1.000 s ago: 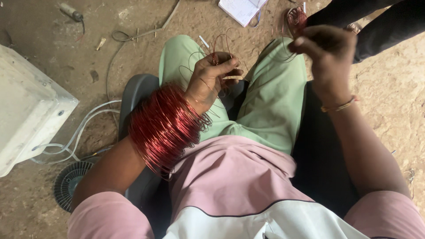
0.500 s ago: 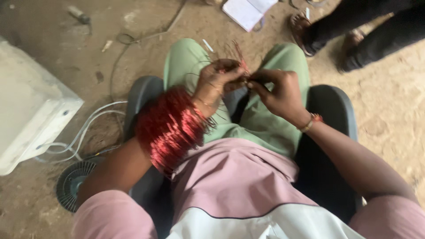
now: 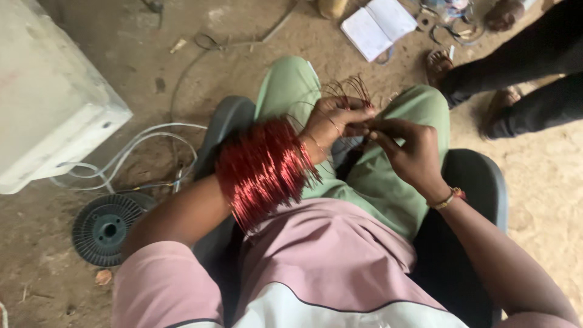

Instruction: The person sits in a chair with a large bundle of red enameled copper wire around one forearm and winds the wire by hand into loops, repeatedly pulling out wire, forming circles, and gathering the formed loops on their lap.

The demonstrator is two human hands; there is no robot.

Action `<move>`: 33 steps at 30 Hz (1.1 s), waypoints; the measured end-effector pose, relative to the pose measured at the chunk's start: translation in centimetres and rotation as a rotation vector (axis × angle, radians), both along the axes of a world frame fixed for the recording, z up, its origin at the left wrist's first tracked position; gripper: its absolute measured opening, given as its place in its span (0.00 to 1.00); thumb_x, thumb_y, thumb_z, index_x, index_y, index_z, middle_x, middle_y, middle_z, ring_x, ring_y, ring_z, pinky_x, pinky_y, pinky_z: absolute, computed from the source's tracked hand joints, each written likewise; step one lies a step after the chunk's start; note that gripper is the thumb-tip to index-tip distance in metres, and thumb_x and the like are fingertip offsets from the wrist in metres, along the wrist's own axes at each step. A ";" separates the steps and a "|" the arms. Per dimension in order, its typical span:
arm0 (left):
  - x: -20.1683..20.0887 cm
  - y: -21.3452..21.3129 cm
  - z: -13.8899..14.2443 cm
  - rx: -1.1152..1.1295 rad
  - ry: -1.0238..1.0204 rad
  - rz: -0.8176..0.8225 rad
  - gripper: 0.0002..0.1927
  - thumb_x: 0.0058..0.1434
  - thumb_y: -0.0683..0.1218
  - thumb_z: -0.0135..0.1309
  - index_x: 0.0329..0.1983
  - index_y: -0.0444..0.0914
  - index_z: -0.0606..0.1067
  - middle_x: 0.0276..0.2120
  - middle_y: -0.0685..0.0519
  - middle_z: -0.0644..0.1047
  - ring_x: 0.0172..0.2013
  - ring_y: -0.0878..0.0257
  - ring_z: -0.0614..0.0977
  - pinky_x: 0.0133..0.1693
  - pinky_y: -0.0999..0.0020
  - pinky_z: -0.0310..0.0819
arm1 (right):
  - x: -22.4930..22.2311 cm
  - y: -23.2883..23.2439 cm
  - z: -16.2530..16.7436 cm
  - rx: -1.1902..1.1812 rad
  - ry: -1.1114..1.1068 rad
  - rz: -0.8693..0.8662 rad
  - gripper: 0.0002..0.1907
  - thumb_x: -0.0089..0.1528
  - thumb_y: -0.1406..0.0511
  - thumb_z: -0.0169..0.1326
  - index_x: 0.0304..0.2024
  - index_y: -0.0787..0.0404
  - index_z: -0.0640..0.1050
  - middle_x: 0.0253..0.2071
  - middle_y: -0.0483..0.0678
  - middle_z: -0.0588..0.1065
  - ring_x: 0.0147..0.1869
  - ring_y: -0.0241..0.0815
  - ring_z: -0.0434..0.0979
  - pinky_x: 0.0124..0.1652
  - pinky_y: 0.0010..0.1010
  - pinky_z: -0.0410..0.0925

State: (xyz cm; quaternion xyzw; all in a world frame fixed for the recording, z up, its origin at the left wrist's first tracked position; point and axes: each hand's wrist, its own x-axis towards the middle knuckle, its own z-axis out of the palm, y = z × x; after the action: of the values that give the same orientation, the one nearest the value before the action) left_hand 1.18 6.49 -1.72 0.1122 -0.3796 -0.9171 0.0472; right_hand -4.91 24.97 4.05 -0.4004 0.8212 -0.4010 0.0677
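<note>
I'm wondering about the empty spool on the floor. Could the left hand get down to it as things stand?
Probably not right away. The left hand is pinching thin wire strands with the right hand, and a red wire coil rings its forearm. The spool lies unobstructed on the floor beside the chair.

Both hands meet over the lap, the left hand point(image 3: 333, 121) and right hand point(image 3: 408, 152) touching at the fingertips, so nothing passes between them. A thick coil of red wire point(image 3: 262, 167) wraps the left forearm and bulks it out, and loose wire ends point(image 3: 349, 88) fan up above the left hand, blocking the way forward over the knees. The dark chair point(image 3: 470, 182) walls in both sides of the lap. To the left, a white box point(image 3: 51, 100), pale cables point(image 3: 130, 149) and a black spool point(image 3: 104, 229) crowd the floor. Ahead on the right stand another person's legs point(image 3: 534, 85), with an open notebook point(image 3: 378, 25) beside them. Bare dirt floor point(image 3: 546, 200) lies open to the right of the chair.
</note>
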 end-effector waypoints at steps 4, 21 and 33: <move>0.2 -0.2 0.5 -0.041 -0.036 0.009 0.08 0.60 0.40 0.63 0.38 0.30 0.81 0.34 0.47 0.82 0.34 0.61 0.85 0.38 0.68 0.85 | 0.3 -0.2 0.1 0.026 0.012 -0.019 0.10 0.63 0.67 0.64 0.44 0.67 0.83 0.38 0.54 0.83 0.40 0.41 0.86 0.38 0.30 0.73; 1.1 -0.7 3.0 0.038 0.029 -0.009 0.08 0.62 0.42 0.59 0.41 0.32 0.78 0.33 0.48 0.81 0.35 0.58 0.84 0.39 0.61 0.83 | -3.6 3.9 4.6 -0.495 -0.305 -0.055 0.07 0.68 0.73 0.59 0.46 0.74 0.81 0.44 0.56 0.81 0.47 0.42 0.84 0.54 0.29 0.77; 1.0 -1.3 4.2 -0.059 0.018 0.039 0.09 0.61 0.44 0.64 0.39 0.34 0.79 0.32 0.52 0.81 0.34 0.63 0.83 0.40 0.65 0.82 | -4.7 4.4 5.0 -0.680 -0.261 -0.162 0.03 0.66 0.74 0.59 0.42 0.70 0.79 0.40 0.54 0.81 0.42 0.40 0.84 0.48 0.28 0.78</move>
State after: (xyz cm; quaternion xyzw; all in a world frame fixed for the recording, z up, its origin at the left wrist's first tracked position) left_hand 2.21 5.15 2.44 0.1100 -0.4037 -0.9054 0.0717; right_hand -9.65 29.39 9.01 -0.2792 0.6544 -0.7027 0.0031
